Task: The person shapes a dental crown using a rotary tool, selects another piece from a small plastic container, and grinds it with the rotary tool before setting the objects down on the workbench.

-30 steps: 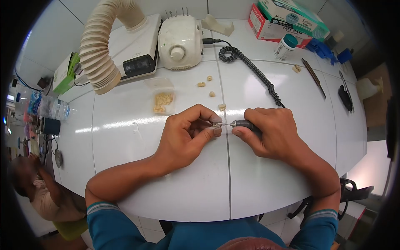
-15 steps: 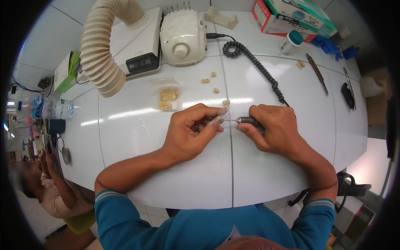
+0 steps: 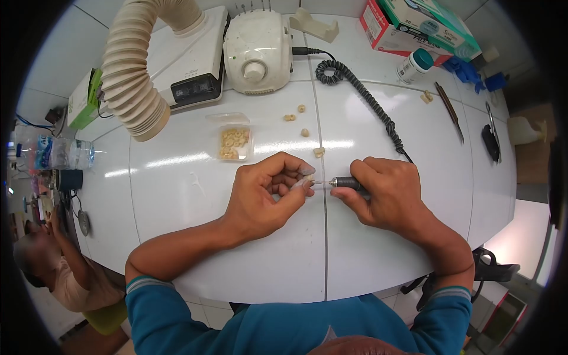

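My left hand [image 3: 266, 192] is closed, pinching a small cream tooth-like piece [image 3: 309, 178] between thumb and fingers. In my right hand [image 3: 387, 192] is a dark rotary handpiece [image 3: 346, 183], its thin metal bit [image 3: 321, 182] pointing left and reaching the piece. Whether the tip touches it is too small to tell. Just beyond my fingertips lies a cream piece [image 3: 319, 152], with small cream pieces [image 3: 305, 132] farther back. A clear open box [image 3: 235, 144] of similar pieces lies beyond my left hand. A coiled black cord [image 3: 370, 100] leads toward my right hand.
A white control unit [image 3: 255, 53] and a ribbed hose [image 3: 127, 68] stand at the back left. Mask boxes [image 3: 417, 29], a green-capped bottle [image 3: 414, 66] and slim tools [image 3: 449, 112] lie at the right. Another person [image 3: 65, 266] sits at far left.
The pinched piece and my left fingertips have shifted slightly against the bit. Both hands keep their grips. The view has moved a little, and the other person's arms have moved.
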`<move>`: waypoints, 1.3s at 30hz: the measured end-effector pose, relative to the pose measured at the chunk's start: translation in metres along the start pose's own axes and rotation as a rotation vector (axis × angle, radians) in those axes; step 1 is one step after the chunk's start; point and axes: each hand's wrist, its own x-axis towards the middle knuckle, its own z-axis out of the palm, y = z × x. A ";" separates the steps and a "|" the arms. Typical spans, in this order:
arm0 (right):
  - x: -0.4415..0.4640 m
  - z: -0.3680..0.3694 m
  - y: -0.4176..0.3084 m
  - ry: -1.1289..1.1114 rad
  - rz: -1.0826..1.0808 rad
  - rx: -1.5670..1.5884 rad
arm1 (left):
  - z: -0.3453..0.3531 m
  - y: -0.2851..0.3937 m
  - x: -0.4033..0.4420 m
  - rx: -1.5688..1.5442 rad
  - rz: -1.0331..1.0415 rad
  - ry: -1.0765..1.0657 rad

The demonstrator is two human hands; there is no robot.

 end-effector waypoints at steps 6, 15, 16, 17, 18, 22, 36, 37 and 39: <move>0.001 -0.001 -0.001 -0.004 -0.002 -0.016 | -0.002 0.001 0.000 0.061 -0.026 -0.015; 0.003 -0.001 -0.004 0.003 0.008 -0.033 | -0.003 0.001 0.002 0.034 -0.011 -0.025; 0.003 -0.001 -0.003 0.002 0.007 -0.031 | -0.003 0.002 0.002 0.028 -0.020 -0.029; 0.003 -0.001 -0.003 0.000 0.005 -0.029 | -0.003 0.003 0.001 0.023 -0.027 -0.034; 0.003 0.000 -0.003 0.009 0.002 -0.022 | -0.003 0.003 0.001 0.022 -0.023 -0.035; 0.003 -0.001 -0.004 0.007 0.014 -0.028 | -0.003 0.003 0.001 0.020 -0.014 -0.037; 0.003 -0.001 -0.002 0.009 0.000 -0.019 | -0.002 0.003 0.001 -0.008 -0.024 -0.034; 0.003 -0.001 -0.002 0.008 0.000 -0.022 | -0.002 0.003 0.002 -0.013 -0.031 -0.033; 0.003 -0.001 -0.003 0.005 0.006 -0.026 | -0.001 0.004 0.001 -0.049 -0.048 -0.012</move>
